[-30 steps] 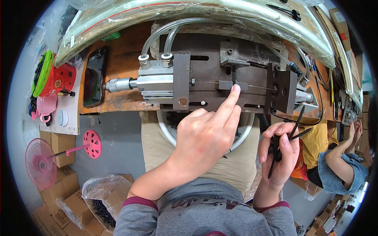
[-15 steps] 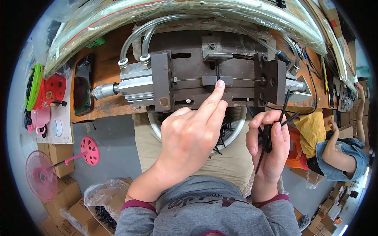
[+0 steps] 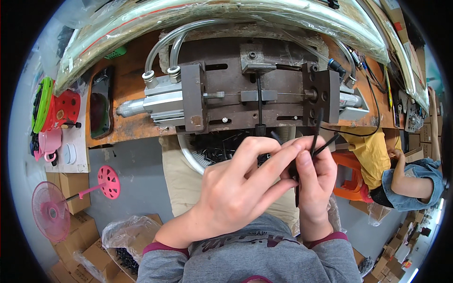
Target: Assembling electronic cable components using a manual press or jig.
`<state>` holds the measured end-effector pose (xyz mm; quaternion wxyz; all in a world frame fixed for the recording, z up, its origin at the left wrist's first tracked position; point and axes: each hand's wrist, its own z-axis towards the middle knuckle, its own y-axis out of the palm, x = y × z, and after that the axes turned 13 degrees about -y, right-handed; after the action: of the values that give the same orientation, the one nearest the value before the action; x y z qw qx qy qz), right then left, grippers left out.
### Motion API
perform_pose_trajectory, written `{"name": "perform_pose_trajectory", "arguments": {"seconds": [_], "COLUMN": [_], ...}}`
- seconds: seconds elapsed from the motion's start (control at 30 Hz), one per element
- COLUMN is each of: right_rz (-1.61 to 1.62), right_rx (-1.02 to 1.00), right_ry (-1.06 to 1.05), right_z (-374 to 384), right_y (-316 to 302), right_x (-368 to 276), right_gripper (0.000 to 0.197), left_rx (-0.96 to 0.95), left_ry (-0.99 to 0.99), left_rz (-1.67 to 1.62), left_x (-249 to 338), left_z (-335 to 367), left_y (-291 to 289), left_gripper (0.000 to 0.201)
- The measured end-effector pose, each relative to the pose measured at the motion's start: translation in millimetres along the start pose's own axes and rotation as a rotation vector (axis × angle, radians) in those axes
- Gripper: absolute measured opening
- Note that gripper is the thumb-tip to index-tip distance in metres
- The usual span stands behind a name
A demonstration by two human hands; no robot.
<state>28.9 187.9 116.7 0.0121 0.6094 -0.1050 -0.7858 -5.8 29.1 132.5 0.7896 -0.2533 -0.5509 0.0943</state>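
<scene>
My right hand (image 3: 317,181) holds a bunch of thin black plastic rods (image 3: 317,129), which stick out at several angles. The fingertips of my left hand (image 3: 236,181) are closed on the bunch beside the right thumb; exactly which rod they pinch is hidden. Beyond my hands is a dark metal fixture (image 3: 231,113) with an air cylinder at each side. In its middle, another black rod (image 3: 260,106) lies across a small grey block (image 3: 250,96), its thicker end toward me. A metal pin (image 3: 214,95) points from the left toward this block.
Below the fixture, a white-rimmed basket (image 3: 191,158) holds many black rods. Clear hoses (image 3: 158,42) arch over the left cylinder. A phone (image 3: 100,104) lies on the bench at left. Another person (image 3: 410,181) is at the right, near an orange stool (image 3: 347,172).
My left hand has left the rod in the fixture and moved right and nearer, to the bunch in my right hand. The left metal pin now reaches farther toward the block.
</scene>
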Motion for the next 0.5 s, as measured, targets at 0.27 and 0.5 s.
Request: {"name": "perform_pose_trajectory", "arguments": {"seconds": [0.27, 0.5], "right_rz": [0.08, 0.043], "right_rx": [-0.148, -0.138], "right_ry": [0.081, -0.002], "right_z": [-3, 0], "right_y": [3, 6], "right_x": [-2, 0], "right_gripper": [0.025, 0.032], "left_rx": [-0.003, 0.146], "left_ry": [-0.073, 0.145], "left_rz": [-0.206, -0.111], "left_x": [-8, -21], "left_z": [5, -1], "left_y": [-2, 8], "left_gripper": [0.035, 0.036]}}
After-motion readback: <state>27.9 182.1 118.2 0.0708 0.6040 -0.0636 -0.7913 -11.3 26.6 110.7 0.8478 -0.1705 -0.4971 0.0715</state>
